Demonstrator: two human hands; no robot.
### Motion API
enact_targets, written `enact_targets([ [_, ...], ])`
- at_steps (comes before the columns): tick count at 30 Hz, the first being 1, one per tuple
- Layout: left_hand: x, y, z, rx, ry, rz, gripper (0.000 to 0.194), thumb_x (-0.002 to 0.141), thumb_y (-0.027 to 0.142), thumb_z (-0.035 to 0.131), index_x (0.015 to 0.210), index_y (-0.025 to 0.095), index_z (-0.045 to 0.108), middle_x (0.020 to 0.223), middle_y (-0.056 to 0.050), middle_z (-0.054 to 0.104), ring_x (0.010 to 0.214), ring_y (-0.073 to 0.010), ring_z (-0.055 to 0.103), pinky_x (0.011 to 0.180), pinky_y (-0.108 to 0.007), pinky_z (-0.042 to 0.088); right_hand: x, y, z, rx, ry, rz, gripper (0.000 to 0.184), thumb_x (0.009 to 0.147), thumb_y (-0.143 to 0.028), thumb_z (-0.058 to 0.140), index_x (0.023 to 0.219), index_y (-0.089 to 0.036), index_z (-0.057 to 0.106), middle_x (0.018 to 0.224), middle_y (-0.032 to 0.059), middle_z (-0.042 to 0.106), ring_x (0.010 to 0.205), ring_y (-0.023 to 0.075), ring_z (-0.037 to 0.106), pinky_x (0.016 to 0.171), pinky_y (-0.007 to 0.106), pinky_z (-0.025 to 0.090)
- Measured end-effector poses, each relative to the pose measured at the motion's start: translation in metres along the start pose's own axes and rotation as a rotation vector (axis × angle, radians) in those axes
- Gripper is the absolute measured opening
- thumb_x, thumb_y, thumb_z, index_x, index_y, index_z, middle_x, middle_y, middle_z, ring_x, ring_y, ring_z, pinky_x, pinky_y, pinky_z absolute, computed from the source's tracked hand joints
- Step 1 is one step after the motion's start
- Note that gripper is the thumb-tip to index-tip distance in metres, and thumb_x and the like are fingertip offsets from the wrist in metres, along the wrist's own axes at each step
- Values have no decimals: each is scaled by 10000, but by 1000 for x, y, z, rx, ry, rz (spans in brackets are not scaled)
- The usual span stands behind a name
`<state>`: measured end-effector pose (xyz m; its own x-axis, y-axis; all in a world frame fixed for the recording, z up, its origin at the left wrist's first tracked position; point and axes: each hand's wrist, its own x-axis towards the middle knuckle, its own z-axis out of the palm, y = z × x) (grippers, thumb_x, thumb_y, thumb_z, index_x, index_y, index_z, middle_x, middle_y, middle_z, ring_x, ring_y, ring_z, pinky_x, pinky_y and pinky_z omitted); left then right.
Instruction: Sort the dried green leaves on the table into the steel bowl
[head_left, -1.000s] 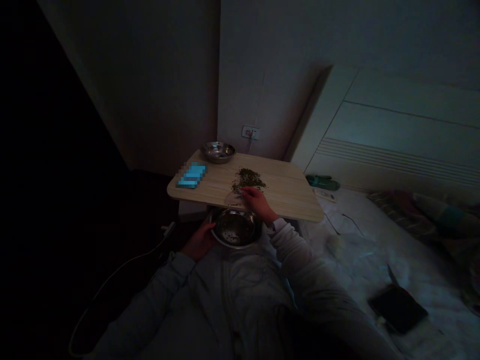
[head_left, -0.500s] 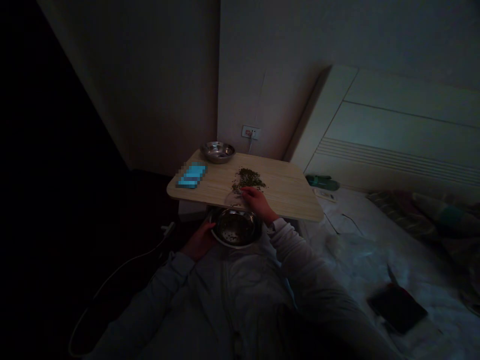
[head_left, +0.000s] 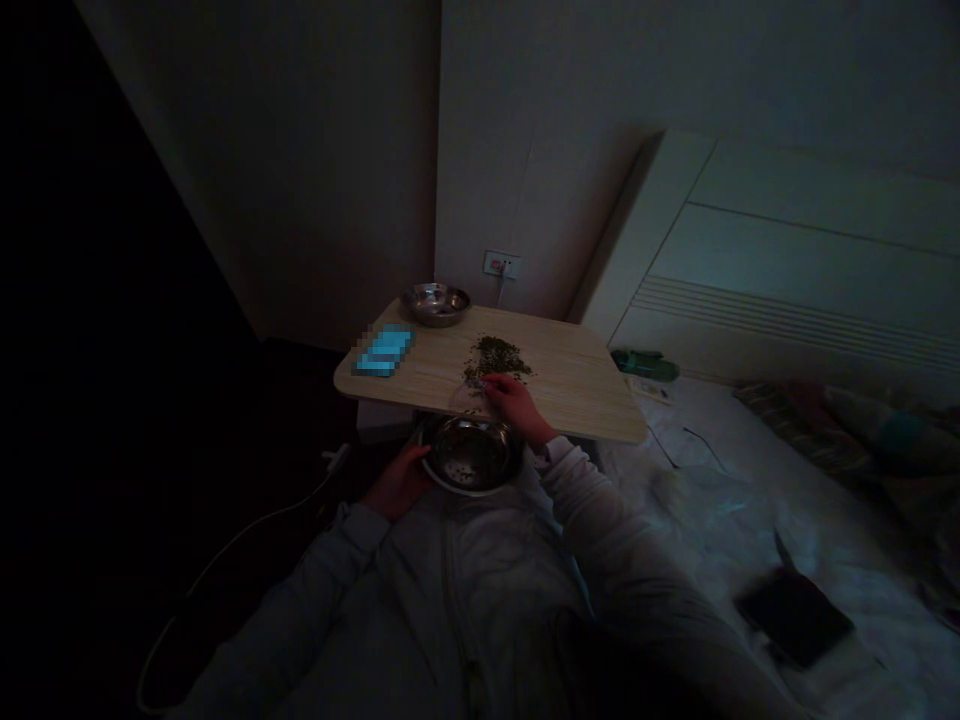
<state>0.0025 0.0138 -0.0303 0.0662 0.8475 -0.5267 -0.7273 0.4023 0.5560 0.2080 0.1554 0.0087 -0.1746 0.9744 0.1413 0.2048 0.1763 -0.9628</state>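
Note:
My left hand [head_left: 401,482] is closed on the left rim of a shiny metal bowl [head_left: 471,488], held just below the table's front edge. A few small bits lie in the bottom of the bowl. Over the near edge of a scattered heap of small green beans or seeds [head_left: 496,355], my right hand [head_left: 517,405] has its fingertips pinched together, low at the tabletop. A faint pale, rounded patch shows by those fingertips. In this dim light I cannot make out what the pinch holds.
On the light wooden table [head_left: 577,385] stand a second metal bowl [head_left: 436,305] at the back left and a phone with a lit, blurred screen [head_left: 385,350]. To the right is a bed [head_left: 705,420] with a green bottle [head_left: 646,365] and a dark flat object [head_left: 796,615]. A white cable [head_left: 225,555] trails at left.
Hardly anything differs. The right fingertips have shifted very slightly at the near edge of the heap, while the left hand and its bowl keep their place.

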Motion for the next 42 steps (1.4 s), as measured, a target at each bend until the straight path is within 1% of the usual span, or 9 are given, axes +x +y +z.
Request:
enact_targets([
  [4,2,0,0,-7,18,-5,227,910,85,709,1102,166,800,974,-81,875,928,-246,843,839,-325,675,1,2,1,4,-9,16,194,827,-299,777,995,-219,829,886,12,796,806,186,677,842,341,558],
  [8,2,0,-2,-3,12,1,281,895,91,732,1154,175,802,1014,-79,881,974,-257,845,854,-329,677,0,1,0,0,-15,3,217,834,-361,794,997,-225,839,904,25,795,868,209,685,872,360,565],
  [11,1,0,-2,-3,4,11,290,893,87,736,1162,176,802,1010,-75,881,983,-256,845,853,-320,675,-2,-2,0,2,-13,5,211,821,-362,797,981,-231,838,896,20,796,883,208,682,877,353,565],
  [17,-1,0,3,13,40,-1,201,927,83,690,1067,179,797,906,-61,862,895,-238,839,789,-302,666,-4,-7,0,14,8,12,171,795,-322,790,931,-229,836,873,9,798,854,194,666,838,330,549],
  [21,-3,0,4,11,28,8,273,908,88,700,1145,180,799,974,-67,874,962,-257,842,841,-329,675,-5,-8,1,24,13,22,173,776,-317,782,910,-223,835,839,2,787,812,184,649,800,319,537],
  [26,-2,0,2,4,21,26,303,901,79,701,1168,175,806,1030,-79,882,1049,-268,837,883,-329,665,-5,-7,1,36,5,24,181,770,-321,769,915,-234,831,804,0,776,759,183,623,724,307,512],
  [32,1,-1,0,0,19,9,222,917,81,694,1090,171,801,893,-56,854,933,-241,835,845,-316,659,-6,-8,0,22,2,35,177,786,-292,765,938,-228,828,842,8,782,826,203,670,809,334,546],
  [37,-3,0,4,-2,32,18,248,906,73,691,1104,178,797,944,-61,865,970,-248,839,869,-326,664,-5,-8,0,19,2,50,175,784,-261,748,937,-219,823,893,25,794,851,209,687,860,356,558],
  [42,-5,1,4,14,17,-1,252,919,93,694,1133,179,797,964,-64,875,959,-252,849,849,-322,672,-5,-7,1,-6,-7,54,215,808,-313,749,973,-204,834,911,47,789,862,226,685,855,372,559],
])
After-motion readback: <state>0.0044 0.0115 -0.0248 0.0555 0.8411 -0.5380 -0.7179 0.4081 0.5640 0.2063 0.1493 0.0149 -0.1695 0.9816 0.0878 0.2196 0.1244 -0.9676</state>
